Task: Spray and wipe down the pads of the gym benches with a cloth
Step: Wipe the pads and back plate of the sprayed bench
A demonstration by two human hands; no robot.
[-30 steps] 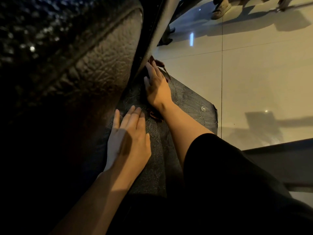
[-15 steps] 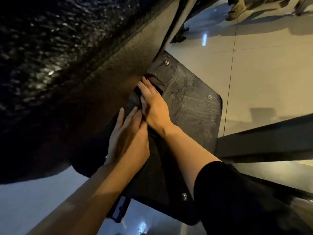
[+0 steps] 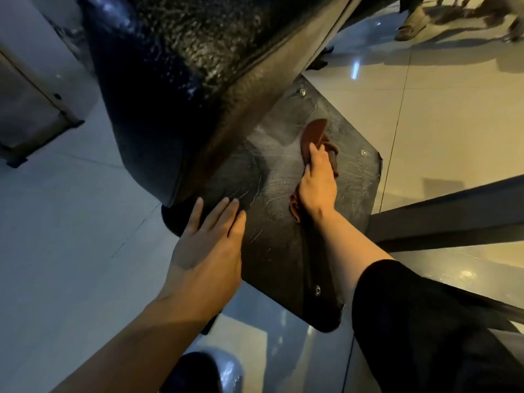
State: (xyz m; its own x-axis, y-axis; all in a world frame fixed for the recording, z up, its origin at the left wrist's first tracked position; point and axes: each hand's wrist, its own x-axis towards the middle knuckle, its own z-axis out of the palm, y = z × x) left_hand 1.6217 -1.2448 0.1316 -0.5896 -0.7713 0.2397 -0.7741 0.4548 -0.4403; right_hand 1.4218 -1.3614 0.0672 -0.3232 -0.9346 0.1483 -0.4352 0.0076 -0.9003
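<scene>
The flat black textured bench pad with bolted corners (image 3: 326, 222) is pressed at its 2 o'clock area by the reddish-brown wiping cloth (image 3: 313, 131) beneath the flat-fingered right hand (image 3: 317, 182), while its 9 o'clock edge is touched by the straight-fingered left hand (image 3: 209, 248), under the large black cushioned pad (image 3: 175, 80).

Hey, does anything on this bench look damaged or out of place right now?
One thing: the flat black pad looks frayed at its right corner and ragged along its near edge. Otherwise the right hand presses the brown cloth on it, and the left hand rests flat.
</scene>
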